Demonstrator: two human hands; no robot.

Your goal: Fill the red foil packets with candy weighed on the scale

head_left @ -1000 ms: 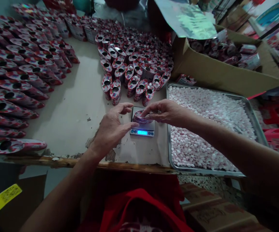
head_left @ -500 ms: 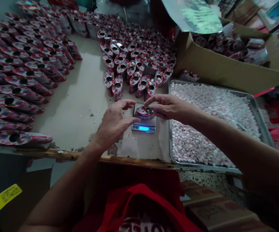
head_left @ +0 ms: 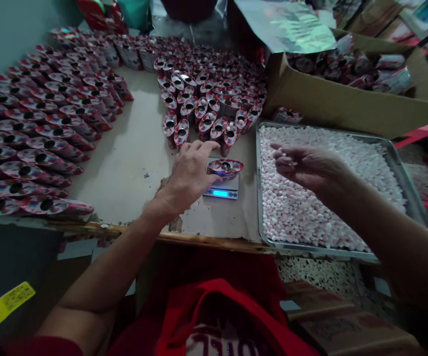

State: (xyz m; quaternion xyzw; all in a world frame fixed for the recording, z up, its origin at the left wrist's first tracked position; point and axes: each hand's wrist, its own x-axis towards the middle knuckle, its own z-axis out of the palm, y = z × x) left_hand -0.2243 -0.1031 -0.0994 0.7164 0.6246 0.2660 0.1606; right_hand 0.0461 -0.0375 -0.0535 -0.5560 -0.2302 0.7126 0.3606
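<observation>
A red cloth point(head_left: 214, 316) lies nearest, below the worn wooden edge of a pale table point(head_left: 124, 168). The left hand point(head_left: 187, 175) rests beside a small scale point(head_left: 221, 188) with a lit blue display, fingers curled loosely against the red container point(head_left: 225, 168) standing on it, not clamping it. The right hand point(head_left: 303, 163) hovers half open over a metal tray point(head_left: 260, 198) of pink and white candies, a few on its fingers. Beyond, rows of red containers point(head_left: 206, 94) crowd the table; a cardboard box point(head_left: 332, 104) holds more.
</observation>
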